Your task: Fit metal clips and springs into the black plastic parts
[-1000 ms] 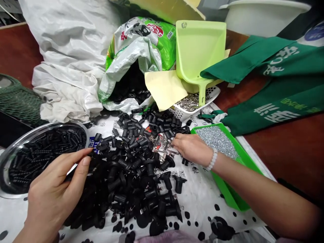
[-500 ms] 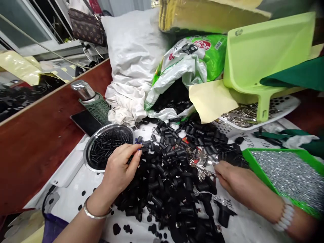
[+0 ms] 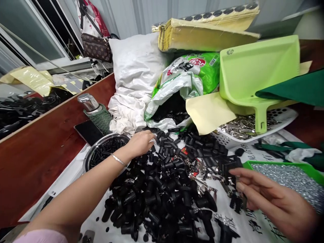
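Note:
My left hand (image 3: 140, 144) reaches over the far edge of a heap of small black cylinders (image 3: 168, 148), its fingers curled together. Its fingertips point away from me, so what they hold is hidden. At the right, my right hand (image 3: 270, 199) pinches a small metal piece (image 3: 238, 180) between thumb and forefinger. Close to that hand lie thin metal parts (image 3: 202, 185) and dark ones. Larger black flanged parts (image 3: 154, 199) with bits of metal in them fill the middle of the table. Under my left wrist stands a round steel bowl (image 3: 87, 162) of black screw-like pieces (image 3: 101, 152).
A green tray (image 3: 301, 166) of small silvery pieces is at the right. Behind it, a white perforated basket (image 3: 283, 125) holds metal parts beneath a light-green dustpan (image 3: 260, 74). An open bag (image 3: 174, 84), a netted flask (image 3: 97, 116) and a phone (image 3: 87, 132) stand or lie farther back.
The camera view has tilted up. My left hand has moved away from me and right, to the far cylinders. My right hand has drawn back rightward from the metal parts, now pinching a piece.

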